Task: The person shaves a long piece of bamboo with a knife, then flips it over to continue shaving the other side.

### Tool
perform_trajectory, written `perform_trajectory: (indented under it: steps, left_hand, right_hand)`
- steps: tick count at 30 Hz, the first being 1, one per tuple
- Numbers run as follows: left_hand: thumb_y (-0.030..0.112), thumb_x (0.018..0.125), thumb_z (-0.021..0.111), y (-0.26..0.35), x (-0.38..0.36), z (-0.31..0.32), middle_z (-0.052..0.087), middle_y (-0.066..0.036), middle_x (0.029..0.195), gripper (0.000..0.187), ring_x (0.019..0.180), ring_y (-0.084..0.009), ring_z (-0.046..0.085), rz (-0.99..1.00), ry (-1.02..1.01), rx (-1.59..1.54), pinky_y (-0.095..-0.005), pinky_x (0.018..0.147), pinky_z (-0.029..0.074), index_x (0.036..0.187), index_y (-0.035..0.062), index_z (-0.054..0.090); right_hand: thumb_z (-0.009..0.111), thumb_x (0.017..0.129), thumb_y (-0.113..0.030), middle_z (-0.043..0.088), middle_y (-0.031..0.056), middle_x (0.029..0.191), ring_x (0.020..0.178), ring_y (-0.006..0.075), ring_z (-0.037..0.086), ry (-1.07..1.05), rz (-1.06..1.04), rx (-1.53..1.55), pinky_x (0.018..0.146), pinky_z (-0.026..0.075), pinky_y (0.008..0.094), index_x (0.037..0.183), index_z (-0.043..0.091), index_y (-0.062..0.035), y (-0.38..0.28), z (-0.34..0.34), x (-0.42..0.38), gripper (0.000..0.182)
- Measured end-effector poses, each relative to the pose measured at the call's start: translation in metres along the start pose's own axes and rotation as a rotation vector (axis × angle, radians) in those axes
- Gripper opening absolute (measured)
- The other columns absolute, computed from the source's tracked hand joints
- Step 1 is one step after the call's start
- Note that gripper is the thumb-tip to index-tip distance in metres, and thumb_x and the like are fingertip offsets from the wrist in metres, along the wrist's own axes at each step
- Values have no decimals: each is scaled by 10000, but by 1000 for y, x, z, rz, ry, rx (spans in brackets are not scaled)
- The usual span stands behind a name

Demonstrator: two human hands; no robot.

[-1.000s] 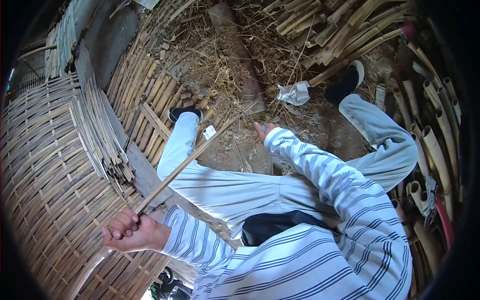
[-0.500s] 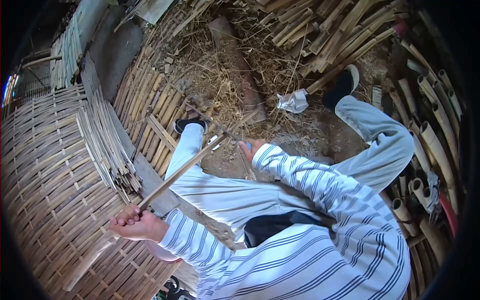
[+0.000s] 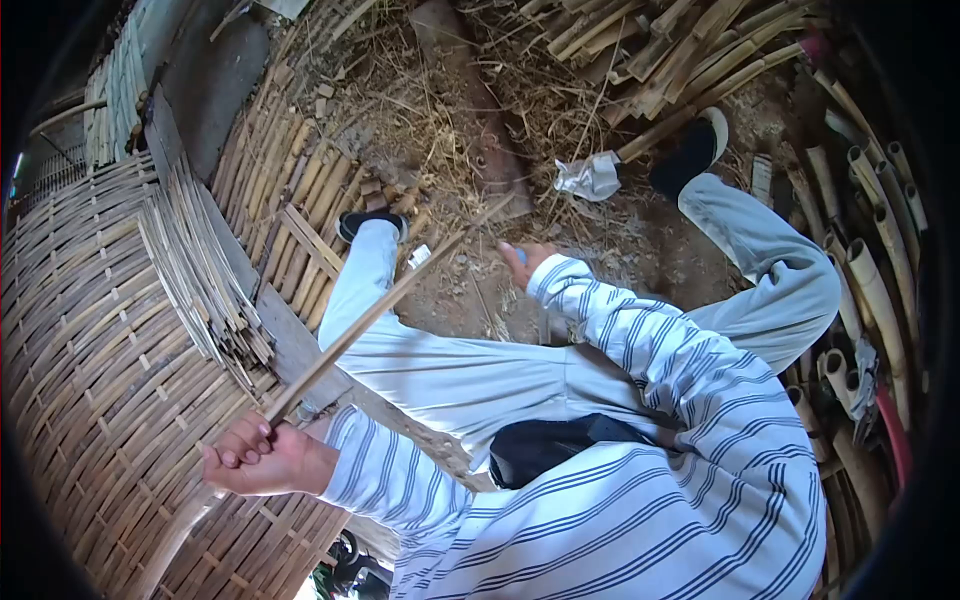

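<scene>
You sat on bare dirt ground (image 3: 600, 250) littered with dry straw, legs stretched out toward the far side. A large woven bamboo mat (image 3: 90, 350) curved across the left, and a bundle of thin bamboo slats (image 3: 200, 280) lay on its right edge beside a wooden plank (image 3: 290, 345). Split bamboo pieces (image 3: 680, 50) were heaped at the far right, and round bamboo poles (image 3: 870, 290) lined the right side. A crumpled bit of paper (image 3: 590, 177) lay on the dirt near your right shoe (image 3: 690, 155).

Your left hand (image 3: 255, 460) was drawn back near your body at the lower left, fingers curled tight around the near end of a long bamboo strip (image 3: 370, 320). The strip ran diagonally up and away over your left leg toward the middle of the scene. Your right hand (image 3: 525, 262) was stretched forward past your knee, closed around something blue; what it was could not be made out. The strip's far end reached close to that hand, though whether they touched was unclear.
</scene>
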State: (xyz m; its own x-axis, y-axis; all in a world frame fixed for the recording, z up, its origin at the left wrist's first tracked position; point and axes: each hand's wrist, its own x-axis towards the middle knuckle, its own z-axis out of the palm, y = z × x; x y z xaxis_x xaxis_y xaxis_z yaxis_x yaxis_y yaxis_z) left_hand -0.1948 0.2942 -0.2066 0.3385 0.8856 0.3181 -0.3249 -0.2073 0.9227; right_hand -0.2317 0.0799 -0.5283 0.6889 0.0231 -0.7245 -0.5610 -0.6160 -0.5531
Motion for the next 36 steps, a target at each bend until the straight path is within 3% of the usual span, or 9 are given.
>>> perform_trajectory:
  steps: [5,9,12,15,20,23,29,34,36]
  left_hand:
    - [186,798,549,-2,-3,12,223,52,508,290,427,-77,209,61,114,87,-238,443,217,601,178,336]
    - [180,792,550,1,0,9,218,46,512,292,433,-78,216,14,114,71,-234,441,218,604,165,328]
    - [177,792,540,0,-8,20,219,44,511,308,426,-78,207,64,66,72,-233,435,213,597,171,301]
    - [167,791,542,3,-11,18,197,48,500,350,416,-76,190,37,27,55,-237,431,199,575,187,267]
    - [168,799,537,4,-10,10,157,52,480,405,414,-78,157,15,-67,-34,-243,431,173,553,198,217]
    - [183,802,538,2,-4,3,151,52,481,423,416,-79,142,15,-94,-20,-247,431,167,548,203,201]
    - [204,806,535,6,-21,9,135,49,473,438,412,-78,130,17,-86,-23,-245,430,167,542,206,186]
    - [218,820,520,4,-1,-9,126,47,456,434,406,-80,108,34,-159,-4,-248,419,155,538,205,190]
    - [205,820,522,2,-2,-7,131,48,465,434,411,-81,116,14,-139,-47,-247,427,159,536,198,194]
  right_hand:
    - [361,889,-570,625,281,884,909,427,595,-86,-81,-19,865,450,458,932,659,-32,-31,-2,-12,617]
    - [355,882,-575,619,283,961,955,421,588,-78,116,-11,889,443,454,984,675,-46,-1,15,35,626]
    - [365,874,-582,618,272,991,992,413,576,-24,-30,28,907,432,443,1007,669,-48,-20,5,-2,629]
    - [327,864,-615,537,307,1157,1061,434,541,-129,27,62,934,421,455,1139,593,8,-16,2,8,731]
    - [366,865,-600,614,281,983,982,427,572,-66,60,23,897,437,446,993,668,-31,-5,3,18,656]
    - [363,866,-598,617,274,989,978,416,581,-61,-87,29,890,442,447,1003,665,-26,-5,-4,2,661]
    - [341,885,-571,627,237,1007,967,395,592,62,59,-101,915,431,439,1062,659,-70,55,63,81,619]
    - [340,904,-535,591,270,1065,1032,416,548,-186,98,83,908,425,445,1069,644,-60,12,5,42,587]
    - [337,903,-538,590,277,1055,1022,419,553,-64,125,-18,910,426,442,1063,645,-56,26,-4,58,593]
